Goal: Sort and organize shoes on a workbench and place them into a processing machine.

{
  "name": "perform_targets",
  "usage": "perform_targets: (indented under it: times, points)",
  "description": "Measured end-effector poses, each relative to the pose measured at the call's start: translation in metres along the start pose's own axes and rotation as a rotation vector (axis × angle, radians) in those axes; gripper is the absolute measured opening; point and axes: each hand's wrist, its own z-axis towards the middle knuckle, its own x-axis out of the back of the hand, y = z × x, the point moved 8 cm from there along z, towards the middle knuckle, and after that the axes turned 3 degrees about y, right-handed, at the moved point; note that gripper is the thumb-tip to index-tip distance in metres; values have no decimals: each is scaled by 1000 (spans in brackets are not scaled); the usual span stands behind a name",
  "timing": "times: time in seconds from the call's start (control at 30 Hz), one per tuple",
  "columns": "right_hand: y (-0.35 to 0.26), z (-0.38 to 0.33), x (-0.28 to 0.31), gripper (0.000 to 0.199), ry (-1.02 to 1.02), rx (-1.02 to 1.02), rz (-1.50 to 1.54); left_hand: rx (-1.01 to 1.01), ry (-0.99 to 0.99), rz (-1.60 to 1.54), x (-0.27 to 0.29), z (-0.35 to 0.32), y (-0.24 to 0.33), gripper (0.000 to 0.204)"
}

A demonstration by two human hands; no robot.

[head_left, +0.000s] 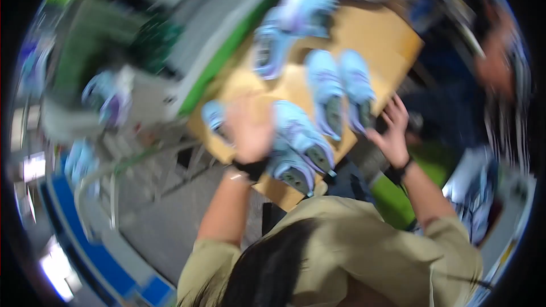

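Note:
Light blue and lilac shoes stand in pairs on a tan tabletop [392, 40]. My left hand [248, 128], blurred by motion, is stretched out over the table and seems to hold nothing. It lies between a single blue shoe [214, 118] on its left and a pair on its right, the upper shoe [300, 131] resting against the lower shoe [289, 167]. My right hand [393, 131] is open with fingers spread, at the table's right edge. Close to it is the heel of a blue shoe [358, 82], beside its mate [324, 88].
More shoes [301, 8] are bunched at the table's far end, blurred. A grey conveyor-like surface with a green edge [227, 51] runs along the left. Shoes [108, 96] hang or sit further left. Another person's arm [496, 57] shows at the far right.

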Motion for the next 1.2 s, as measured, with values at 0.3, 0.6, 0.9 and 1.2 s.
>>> perform_targets:
  times: [0.3, 0.6, 0.9, 1.2]
  points:
    - [62, -24, -68, 69, 458, 50, 190, 235, -137, -186, -50, -18, -228, 79]
    - [40, -552, -44, 37, 1149, -508, -443, 586, -346, -314, -83, -5, -208, 67]
    - [106, -849, -38, 78, 1334, -922, -521, 629, -487, -208, -77, -14, -200, 63]
    - [110, -853, -38, 71, 1459, -977, -278, -526, 247, -18, -5, -120, 109, 81]
